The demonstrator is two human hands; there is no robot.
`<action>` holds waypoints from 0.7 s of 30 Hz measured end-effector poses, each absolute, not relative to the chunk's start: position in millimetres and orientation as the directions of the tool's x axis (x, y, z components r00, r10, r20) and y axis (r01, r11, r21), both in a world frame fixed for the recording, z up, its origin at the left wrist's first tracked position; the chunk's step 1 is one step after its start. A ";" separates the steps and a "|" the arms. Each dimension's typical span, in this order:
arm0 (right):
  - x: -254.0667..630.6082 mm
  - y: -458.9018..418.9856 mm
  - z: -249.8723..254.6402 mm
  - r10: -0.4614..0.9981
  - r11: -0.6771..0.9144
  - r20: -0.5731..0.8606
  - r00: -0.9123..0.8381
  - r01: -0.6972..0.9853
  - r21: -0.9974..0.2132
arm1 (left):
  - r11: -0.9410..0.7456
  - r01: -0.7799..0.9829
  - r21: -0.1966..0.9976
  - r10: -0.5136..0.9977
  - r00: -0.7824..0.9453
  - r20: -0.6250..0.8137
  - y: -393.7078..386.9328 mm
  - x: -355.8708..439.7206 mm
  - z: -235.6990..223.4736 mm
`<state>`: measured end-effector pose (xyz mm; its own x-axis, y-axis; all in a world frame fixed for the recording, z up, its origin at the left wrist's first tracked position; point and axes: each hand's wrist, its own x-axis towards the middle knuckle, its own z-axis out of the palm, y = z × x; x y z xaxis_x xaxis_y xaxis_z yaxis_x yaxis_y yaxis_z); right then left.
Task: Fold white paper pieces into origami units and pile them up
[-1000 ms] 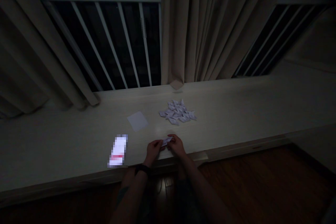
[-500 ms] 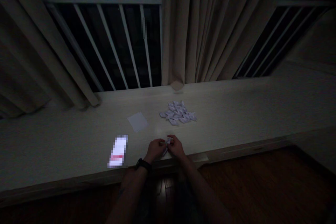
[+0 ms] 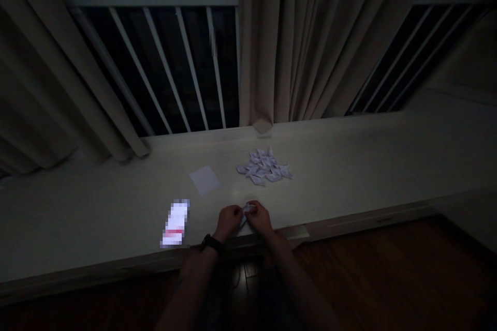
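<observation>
Close to the front edge of the pale ledge, my left hand and my right hand pinch a small folded piece of white paper between them. Fingers of both hands are closed on it, and they cover part of its folds. Beyond my hands lies a loose pile of folded paper pieces, several of them, pointed in shape. To the left of that pile rests a flat square of paper. A dark watch is on my left wrist.
A lit phone, its screen blurred out, lies left of my hands near the edge of the ledge. Beige curtains and white window bars stand behind. The wooden floor is below.
My fingers have shifted slightly on the paper piece, and its upper part now lies lower and flatter between them. The pile, the square and the phone have stayed put.
</observation>
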<state>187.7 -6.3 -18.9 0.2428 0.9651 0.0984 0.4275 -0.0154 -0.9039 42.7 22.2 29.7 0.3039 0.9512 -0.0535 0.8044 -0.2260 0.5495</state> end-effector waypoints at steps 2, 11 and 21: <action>188.2 -6.9 -18.7 0.966 -0.001 0.110 0.232 0.432 -0.902 | -0.203 0.767 0.608 0.954 0.296 -0.055 23.6 42.9 27.3; 187.9 -7.3 -20.3 0.969 0.038 0.133 0.210 0.401 -0.915 | -0.139 0.731 0.668 0.971 0.235 -0.055 23.9 43.4 24.8; 187.0 -6.8 -27.2 0.931 0.104 0.194 0.308 0.286 -0.953 | 0.039 0.371 0.928 0.936 0.312 -0.164 33.7 38.5 8.7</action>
